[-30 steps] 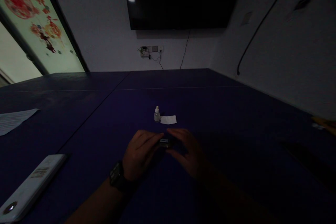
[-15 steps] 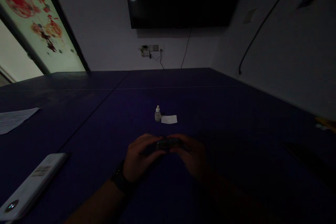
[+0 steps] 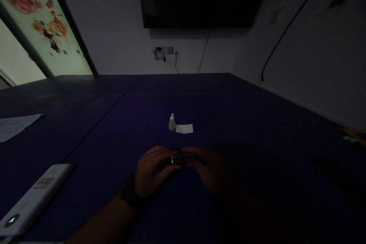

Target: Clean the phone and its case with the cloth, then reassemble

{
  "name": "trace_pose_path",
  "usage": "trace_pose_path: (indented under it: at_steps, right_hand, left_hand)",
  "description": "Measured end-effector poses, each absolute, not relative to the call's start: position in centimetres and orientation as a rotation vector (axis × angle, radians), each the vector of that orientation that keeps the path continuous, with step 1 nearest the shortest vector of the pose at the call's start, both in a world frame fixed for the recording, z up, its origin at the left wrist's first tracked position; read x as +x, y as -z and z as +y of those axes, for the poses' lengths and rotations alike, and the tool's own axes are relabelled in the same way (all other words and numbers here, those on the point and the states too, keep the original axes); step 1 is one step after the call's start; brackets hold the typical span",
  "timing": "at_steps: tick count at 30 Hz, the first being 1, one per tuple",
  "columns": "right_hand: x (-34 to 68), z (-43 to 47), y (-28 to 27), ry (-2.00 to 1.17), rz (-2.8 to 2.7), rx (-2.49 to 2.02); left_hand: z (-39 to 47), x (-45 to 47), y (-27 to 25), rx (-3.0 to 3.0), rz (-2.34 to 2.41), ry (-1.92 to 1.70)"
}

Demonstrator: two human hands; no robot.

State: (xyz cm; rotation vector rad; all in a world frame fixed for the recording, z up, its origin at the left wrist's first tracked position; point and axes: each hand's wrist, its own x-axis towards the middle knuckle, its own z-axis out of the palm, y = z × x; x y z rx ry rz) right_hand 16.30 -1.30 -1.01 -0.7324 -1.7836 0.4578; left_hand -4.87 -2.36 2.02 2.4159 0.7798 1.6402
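Observation:
Between my two hands is a small, flat dark object with a shiny edge (image 3: 183, 157), held level just above the blue tabletop; its kind is too dark to make out. My left hand (image 3: 153, 167), with a black watch on the wrist, pinches its left end between thumb and fingers. The right end is gripped by my right hand (image 3: 210, 167), which lies in deep shadow. Beyond the hands, a small clear dropper bottle with a white cap (image 3: 172, 123) stands upright. A white slip of paper (image 3: 184, 129) lies flat just to its right.
A long white device with a round button (image 3: 37, 198) lies at the front left. Printed paper (image 3: 17, 126) rests at the left edge. A dark flat thing (image 3: 331, 173) and something yellow (image 3: 356, 135) are on the right. A wall screen (image 3: 200, 0) hangs beyond the table (image 3: 228, 110).
The view has shifted slightly. The dark object is tilted a little differently, and its edge catches more light. Both hands keep their hold on it.

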Motion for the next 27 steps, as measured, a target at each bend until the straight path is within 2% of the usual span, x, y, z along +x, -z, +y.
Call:
trace_pose_path:
  at_steps: [10,21,27]
  right_hand:
    - [16.1,-1.7,1.0,-0.407,-1.809,-0.744]
    - [14.5,-3.0,1.1,-0.651,-1.477,-0.764]
    - [14.4,-3.4,0.4,-0.494,-1.586,-0.724]
  left_hand:
    - [-2.5,-5.2,-2.2,2.495,0.826,-1.575]
    - [-3.5,-4.0,-1.3,2.27,0.824,-1.576]
    - [-3.5,-4.0,-2.1,2.377,0.67,-1.54]
